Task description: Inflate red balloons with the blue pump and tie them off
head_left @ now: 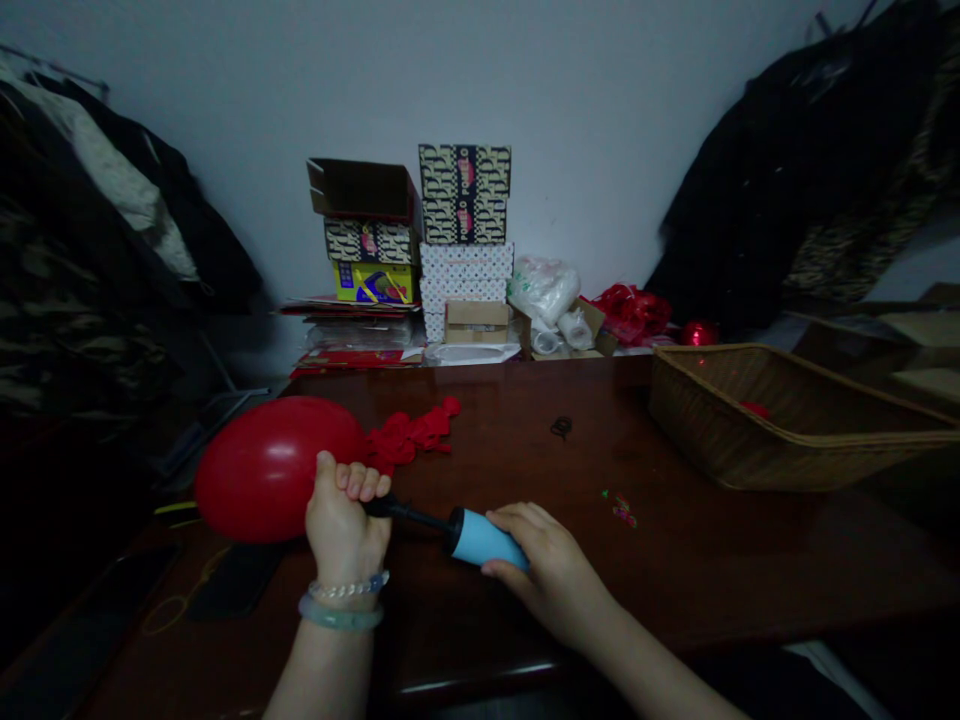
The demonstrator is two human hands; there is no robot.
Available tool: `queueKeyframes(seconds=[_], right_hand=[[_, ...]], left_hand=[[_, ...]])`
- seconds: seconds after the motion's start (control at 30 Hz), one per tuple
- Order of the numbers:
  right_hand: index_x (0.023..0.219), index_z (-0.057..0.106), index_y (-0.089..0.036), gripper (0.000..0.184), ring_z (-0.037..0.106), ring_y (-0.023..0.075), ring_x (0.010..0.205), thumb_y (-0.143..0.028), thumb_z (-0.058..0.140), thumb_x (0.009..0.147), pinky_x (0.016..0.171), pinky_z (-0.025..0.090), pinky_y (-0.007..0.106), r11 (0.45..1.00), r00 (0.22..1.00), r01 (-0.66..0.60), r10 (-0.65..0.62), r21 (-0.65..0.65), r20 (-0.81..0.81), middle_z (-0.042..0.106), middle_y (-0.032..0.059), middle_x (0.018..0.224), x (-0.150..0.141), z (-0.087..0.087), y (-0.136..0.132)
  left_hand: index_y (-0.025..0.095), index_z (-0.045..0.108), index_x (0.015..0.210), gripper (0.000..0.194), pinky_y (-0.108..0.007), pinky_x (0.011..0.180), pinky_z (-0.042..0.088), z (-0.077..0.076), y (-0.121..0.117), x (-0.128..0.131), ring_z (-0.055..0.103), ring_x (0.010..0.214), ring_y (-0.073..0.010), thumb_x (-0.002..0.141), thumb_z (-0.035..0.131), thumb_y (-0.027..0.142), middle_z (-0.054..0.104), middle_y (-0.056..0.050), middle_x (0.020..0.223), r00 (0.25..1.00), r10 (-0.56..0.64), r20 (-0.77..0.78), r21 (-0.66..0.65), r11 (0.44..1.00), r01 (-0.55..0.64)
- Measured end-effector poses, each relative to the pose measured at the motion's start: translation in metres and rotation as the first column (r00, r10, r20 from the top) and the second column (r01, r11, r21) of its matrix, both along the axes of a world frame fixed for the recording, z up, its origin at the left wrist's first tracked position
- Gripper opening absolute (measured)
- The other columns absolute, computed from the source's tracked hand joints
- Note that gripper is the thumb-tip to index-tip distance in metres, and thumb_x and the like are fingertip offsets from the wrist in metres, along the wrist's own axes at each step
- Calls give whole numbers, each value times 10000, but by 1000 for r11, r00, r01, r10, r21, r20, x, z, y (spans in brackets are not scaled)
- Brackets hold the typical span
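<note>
A large inflated red balloon [262, 470] is at the left, its neck end hidden in my left hand [346, 525]. The fingers of that hand are wrapped around the balloon's neck and the black end of a hand pump. Around the blue barrel of the balloon pump [484, 537] my right hand [551, 570] is closed. A black rod links the barrel to the part in my left hand. Behind the left hand lies a pile of uninflated red balloons [409, 437] on the dark wooden table [510, 400].
A wicker basket [750, 430] with something red inside stands at the right. Small colourful bits [621, 510] and a dark coil [561, 428] lie mid-table. A dark phone-like slab [234, 582] is at the left. Stacked boxes [466, 195] and plastic bags [547, 290] line the wall.
</note>
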State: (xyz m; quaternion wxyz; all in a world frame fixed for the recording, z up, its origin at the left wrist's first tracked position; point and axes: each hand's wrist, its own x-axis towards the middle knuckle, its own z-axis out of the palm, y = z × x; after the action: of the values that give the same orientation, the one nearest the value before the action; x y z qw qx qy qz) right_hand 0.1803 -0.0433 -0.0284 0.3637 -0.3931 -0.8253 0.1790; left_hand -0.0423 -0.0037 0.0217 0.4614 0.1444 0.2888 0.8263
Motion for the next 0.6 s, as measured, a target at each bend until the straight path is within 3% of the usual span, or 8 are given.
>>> queueKeyframes(seconds=[0.33, 0.47, 0.6], right_hand=[[1149, 605, -166, 420, 624, 251, 939, -267, 761, 773, 838, 536, 414, 999, 999, 20, -19, 36, -41, 671, 112, 1042, -7, 2, -3], [1144, 607, -152, 429, 625, 258, 952, -242, 773, 759, 845, 538, 413, 999, 999, 34, -33, 23, -40, 675, 117, 1049, -10, 1, -4], [1162, 603, -147, 438, 629, 266, 973, -222, 768, 764, 877, 531, 427, 998, 998, 55, -55, -2, -31, 673, 123, 1072, -14, 0, -4]], left_hand=[[190, 319, 569, 474, -206, 410, 283, -11, -1, 33, 258, 393, -54, 824, 663, 393, 277, 83, 462, 994, -104, -23, -10, 995, 104], [189, 331, 556, 484, -210, 404, 277, -11, -2, 39, 262, 393, -57, 831, 644, 434, 284, 78, 458, 994, -100, -35, -26, 995, 99], [190, 335, 550, 455, -212, 402, 276, -6, -3, 36, 267, 384, -61, 847, 632, 365, 290, 74, 444, 996, -62, -65, -15, 998, 61]])
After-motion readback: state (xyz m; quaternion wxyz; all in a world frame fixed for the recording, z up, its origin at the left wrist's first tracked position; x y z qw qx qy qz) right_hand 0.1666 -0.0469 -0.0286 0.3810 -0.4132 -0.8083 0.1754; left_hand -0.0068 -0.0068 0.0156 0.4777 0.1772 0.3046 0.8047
